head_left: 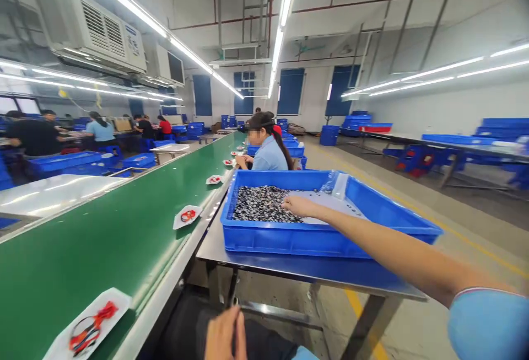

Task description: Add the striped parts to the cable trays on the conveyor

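My right hand (296, 206) reaches into a blue plastic bin (289, 238), at the edge of a heap of small black and white pieces (258, 204). Its fingers are drawn together at the pieces, and whatever lies between the tips is too small to make out. A white sheet (326, 208) lines the bin beside the heap. Low in front of my lap, my left hand (226, 335) is closed with its fingers pressed together, slightly blurred. What it holds, if anything, is hidden.
To the left runs a green conveyor belt (124, 238), carrying white trays (118, 299) with red and black items. The bin rests on a metal table (314, 272). Past it, a co-worker in light blue (270, 155) sits at the belt. A clear plastic bag (339, 184) lies in the bin's far corner.
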Motion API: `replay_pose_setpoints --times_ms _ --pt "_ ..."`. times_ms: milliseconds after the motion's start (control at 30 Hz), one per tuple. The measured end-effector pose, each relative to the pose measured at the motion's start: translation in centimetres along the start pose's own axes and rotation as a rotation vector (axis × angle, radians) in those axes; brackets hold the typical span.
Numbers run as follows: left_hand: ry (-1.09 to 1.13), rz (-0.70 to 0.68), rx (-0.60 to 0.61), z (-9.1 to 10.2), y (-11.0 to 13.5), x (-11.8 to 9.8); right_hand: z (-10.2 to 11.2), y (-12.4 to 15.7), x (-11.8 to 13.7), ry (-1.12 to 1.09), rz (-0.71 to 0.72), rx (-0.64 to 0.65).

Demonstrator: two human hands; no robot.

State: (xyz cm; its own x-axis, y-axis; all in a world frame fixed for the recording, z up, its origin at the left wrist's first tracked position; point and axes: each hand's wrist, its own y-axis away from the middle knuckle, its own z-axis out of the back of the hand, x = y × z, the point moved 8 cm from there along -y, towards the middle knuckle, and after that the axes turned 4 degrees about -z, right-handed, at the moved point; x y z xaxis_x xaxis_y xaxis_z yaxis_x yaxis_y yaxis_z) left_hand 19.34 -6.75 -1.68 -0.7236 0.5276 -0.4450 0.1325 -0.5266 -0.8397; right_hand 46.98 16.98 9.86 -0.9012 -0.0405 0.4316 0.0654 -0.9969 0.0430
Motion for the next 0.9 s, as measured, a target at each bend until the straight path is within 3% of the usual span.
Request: replay_pose_setpoints --times_ms 67,133,200,267,400,567,667,767,900 --pt "-0.028 0.006 0.055 -0.4 -4.4 -0.2 0.8 1.8 -3.5 0.084 -0.057 0.032" --pt "-0.030 0.043 0.117 -2.0 -9.0 0.1 1.4 3.6 -6.3 0.125 -0.112 0.068" --pt "-0.004 0.059 0.182 -4.8 -12.6 0.4 1.7 5.0 -7.9 0.127 -0.139 0.099" --pt "-0.025 -0.004 0.236 -7.8 -14.7 0.3 1.8 5.6 -8.3 0.103 -0.134 0.123" --pt "-0.089 -0.075 0.266 -11.6 -15.8 1.4 1.3 6.3 -7.2 0.050 -0.096 0.156" --pt "-0.049 -0.074 0.464 -14.0 -17.0 3.7 0.7 7.8 -6.0 0.044 -0.100 0.105" --pt "-0.088 -0.084 0.466 -14.0 -17.7 4.1 1.8 7.9 -6.3 0.095 -0.108 -0.071" --pt "-0.185 -0.149 0.379 -13.2 -17.8 3.5 3.3 6.7 -7.9 0.165 -0.168 -0.256" --pt "-0.294 -0.216 0.230 -12.2 -17.1 2.8 3.8 4.0 -9.4 0.218 -0.177 -0.283"
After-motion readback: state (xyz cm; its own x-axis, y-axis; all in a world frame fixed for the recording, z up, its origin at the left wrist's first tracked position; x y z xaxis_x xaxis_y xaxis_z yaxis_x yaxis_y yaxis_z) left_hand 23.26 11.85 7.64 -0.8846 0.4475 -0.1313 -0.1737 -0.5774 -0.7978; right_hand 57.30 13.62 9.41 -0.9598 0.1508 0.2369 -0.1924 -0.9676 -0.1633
